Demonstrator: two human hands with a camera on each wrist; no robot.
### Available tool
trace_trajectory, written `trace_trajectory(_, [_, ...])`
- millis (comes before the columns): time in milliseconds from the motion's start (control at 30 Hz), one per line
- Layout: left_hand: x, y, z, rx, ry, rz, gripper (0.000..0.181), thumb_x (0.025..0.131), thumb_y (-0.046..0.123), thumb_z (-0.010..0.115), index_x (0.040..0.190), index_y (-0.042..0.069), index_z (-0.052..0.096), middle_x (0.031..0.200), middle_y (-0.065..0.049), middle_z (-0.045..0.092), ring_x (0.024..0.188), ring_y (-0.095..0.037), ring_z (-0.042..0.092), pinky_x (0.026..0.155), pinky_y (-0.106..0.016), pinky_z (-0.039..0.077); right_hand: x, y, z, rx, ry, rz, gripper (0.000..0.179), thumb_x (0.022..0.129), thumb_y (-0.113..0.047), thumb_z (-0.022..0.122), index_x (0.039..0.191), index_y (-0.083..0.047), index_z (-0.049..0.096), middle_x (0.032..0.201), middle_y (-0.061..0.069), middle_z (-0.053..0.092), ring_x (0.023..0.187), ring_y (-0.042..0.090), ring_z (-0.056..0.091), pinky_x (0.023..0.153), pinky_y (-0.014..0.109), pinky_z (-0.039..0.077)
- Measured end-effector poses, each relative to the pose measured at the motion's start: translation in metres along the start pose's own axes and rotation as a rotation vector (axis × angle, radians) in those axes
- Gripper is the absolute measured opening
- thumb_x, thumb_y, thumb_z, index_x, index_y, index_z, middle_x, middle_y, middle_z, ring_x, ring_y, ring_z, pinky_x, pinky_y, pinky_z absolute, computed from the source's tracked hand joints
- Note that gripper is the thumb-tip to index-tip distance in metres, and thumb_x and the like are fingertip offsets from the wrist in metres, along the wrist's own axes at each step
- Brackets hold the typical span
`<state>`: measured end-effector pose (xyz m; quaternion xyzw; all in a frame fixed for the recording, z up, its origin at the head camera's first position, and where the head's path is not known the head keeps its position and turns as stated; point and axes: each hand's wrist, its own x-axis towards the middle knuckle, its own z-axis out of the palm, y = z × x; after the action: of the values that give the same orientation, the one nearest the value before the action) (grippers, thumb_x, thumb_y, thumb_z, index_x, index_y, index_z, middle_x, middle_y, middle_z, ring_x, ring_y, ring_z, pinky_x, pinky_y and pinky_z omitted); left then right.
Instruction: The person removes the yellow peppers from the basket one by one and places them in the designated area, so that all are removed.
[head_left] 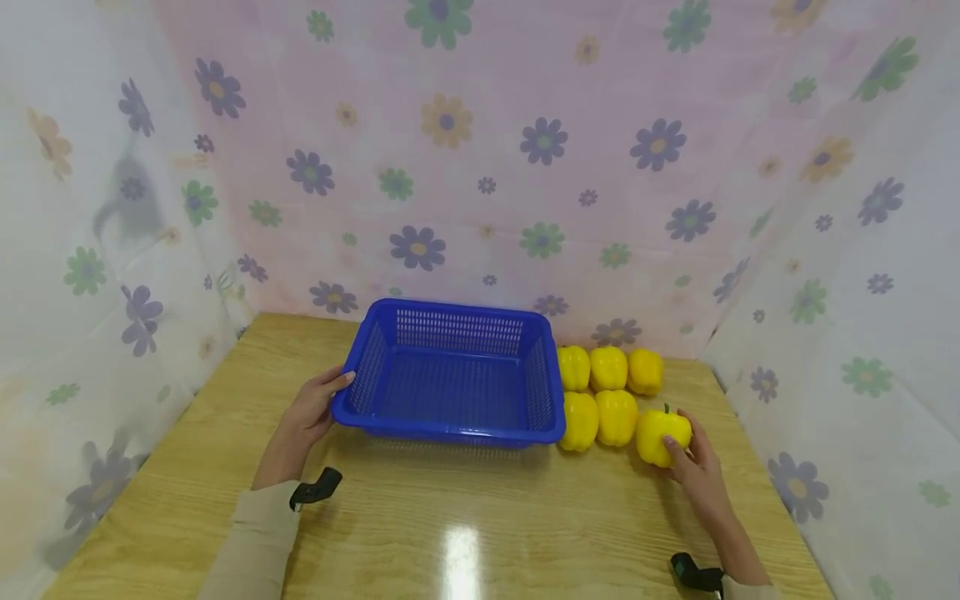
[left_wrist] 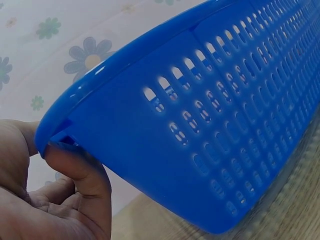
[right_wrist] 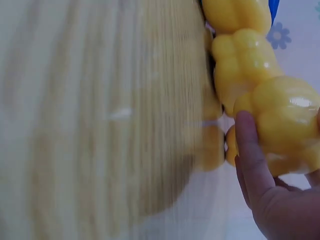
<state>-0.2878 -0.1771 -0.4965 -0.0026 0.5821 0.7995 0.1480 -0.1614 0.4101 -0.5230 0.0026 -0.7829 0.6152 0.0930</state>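
My left hand point(head_left: 311, 408) grips the left rim of a blue plastic basket point(head_left: 450, 434), fingers curled under the rim in the left wrist view. No contents show inside the basket, which has slotted walls and a ribbed floor. On the right, my right hand point(head_left: 697, 471) holds a yellow bell pepper point(head_left: 660, 433) with a green stem, thumb on its near side. The right wrist view shows this bell pepper point(right_wrist: 287, 115) against the fingers. Several more yellow bell peppers point(head_left: 617, 417) stand in two rows between the basket and the right hand.
A wood-grain table point(head_left: 375, 533) lies under everything, with a bright light reflection near its front. Flower-patterned cloth point(head_left: 487, 167) hangs behind the table and along both sides. Each wrist carries a small black device point(head_left: 318, 487). The back row of peppers stands near the back cloth.
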Motion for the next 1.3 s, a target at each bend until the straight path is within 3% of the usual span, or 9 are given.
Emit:
trace_trajectory(167, [0.000, 0.000, 0.001, -0.008, -0.002, -0.011, 0.068, 0.108, 0.018, 0.051, 0.160, -0.005, 0.014, 0.109, 0.008, 0.066, 0.100, -0.006, 0.067, 0.086, -0.024, 0.058, 0.016, 0.005, -0.015, 0.024, -0.086, 0.029, 0.059, 0.111, -0.021, 0.042, 0.163, -0.018, 0.016, 0.134, -0.014, 0.038, 0.109, -0.007, 0.057, 0.079, 0.030, 0.062])
trace_trajectory(333, [0.001, 0.000, 0.001, -0.019, 0.008, -0.013, 0.068, 0.107, 0.018, 0.052, 0.160, -0.005, 0.015, 0.109, 0.008, 0.066, 0.100, -0.006, 0.067, 0.085, -0.023, 0.058, 0.032, 0.007, -0.026, 0.043, -0.141, 0.093, 0.053, 0.111, -0.026, 0.043, 0.159, -0.022, 0.020, 0.137, -0.004, 0.036, 0.106, -0.005, 0.059, 0.082, 0.033, 0.062])
trace_trajectory(567, [0.001, 0.002, 0.000, -0.018, 0.012, -0.016, 0.070, 0.107, 0.019, 0.052, 0.161, -0.003, 0.013, 0.108, 0.009, 0.066, 0.100, -0.005, 0.066, 0.086, -0.022, 0.058, 0.049, 0.008, -0.035, 0.071, -0.204, 0.155, 0.054, 0.112, -0.025, 0.040, 0.159, -0.014, 0.016, 0.136, 0.003, 0.033, 0.104, 0.000, 0.061, 0.083, 0.035, 0.062])
trace_trajectory(633, [0.001, 0.001, 0.000, -0.019, 0.010, -0.011, 0.069, 0.108, 0.019, 0.052, 0.161, -0.004, 0.014, 0.108, 0.009, 0.066, 0.099, -0.005, 0.066, 0.086, -0.022, 0.058, 0.052, 0.008, -0.037, 0.063, -0.225, 0.160, 0.054, 0.112, -0.026, 0.039, 0.160, -0.017, 0.017, 0.134, 0.000, 0.036, 0.104, 0.000, 0.062, 0.083, 0.036, 0.062])
trace_trajectory(733, [0.000, 0.001, 0.001, -0.024, 0.008, -0.009, 0.069, 0.108, 0.018, 0.051, 0.161, -0.004, 0.013, 0.108, 0.009, 0.067, 0.100, -0.005, 0.067, 0.085, -0.022, 0.057, 0.054, 0.006, -0.039, 0.029, -0.256, 0.160, 0.058, 0.112, -0.027, 0.039, 0.161, -0.010, 0.013, 0.135, 0.005, 0.037, 0.104, 0.002, 0.063, 0.085, 0.040, 0.061])
trace_trajectory(867, [-0.002, 0.000, 0.001, -0.023, 0.004, -0.019, 0.070, 0.108, 0.019, 0.050, 0.161, -0.002, 0.011, 0.112, 0.009, 0.065, 0.102, -0.004, 0.066, 0.088, -0.022, 0.057, 0.055, 0.002, -0.039, -0.021, -0.275, 0.193, 0.068, 0.112, -0.029, 0.038, 0.161, 0.001, 0.002, 0.147, 0.028, 0.030, 0.102, 0.000, 0.063, 0.086, 0.044, 0.060])
trace_trajectory(967, [-0.003, -0.001, 0.000, -0.004, 0.008, -0.025, 0.071, 0.108, 0.020, 0.050, 0.162, -0.002, 0.009, 0.117, 0.006, 0.061, 0.104, -0.003, 0.064, 0.089, -0.021, 0.056, 0.055, -0.001, -0.039, -0.060, -0.284, 0.236, 0.072, 0.112, -0.032, 0.038, 0.162, 0.000, -0.003, 0.154, 0.039, 0.018, 0.106, 0.003, 0.061, 0.088, 0.045, 0.060])
trace_trajectory(1167, [-0.003, -0.002, 0.000, 0.013, 0.025, -0.019, 0.071, 0.108, 0.020, 0.050, 0.161, -0.002, 0.009, 0.119, 0.005, 0.058, 0.103, -0.003, 0.064, 0.087, -0.021, 0.056, 0.058, -0.008, -0.034, -0.117, -0.295, 0.291, 0.073, 0.112, -0.033, 0.039, 0.162, 0.000, -0.002, 0.157, 0.040, 0.012, 0.119, 0.021, 0.055, 0.091, 0.045, 0.059])
trace_trajectory(1300, [-0.002, 0.000, 0.002, 0.000, 0.037, -0.021, 0.071, 0.107, 0.019, 0.051, 0.161, -0.003, 0.011, 0.115, 0.006, 0.060, 0.101, -0.003, 0.065, 0.087, -0.021, 0.056, 0.060, -0.009, -0.031, -0.114, -0.293, 0.316, 0.071, 0.112, -0.033, 0.037, 0.161, 0.002, -0.002, 0.154, 0.040, 0.016, 0.117, 0.023, 0.055, 0.090, 0.045, 0.059])
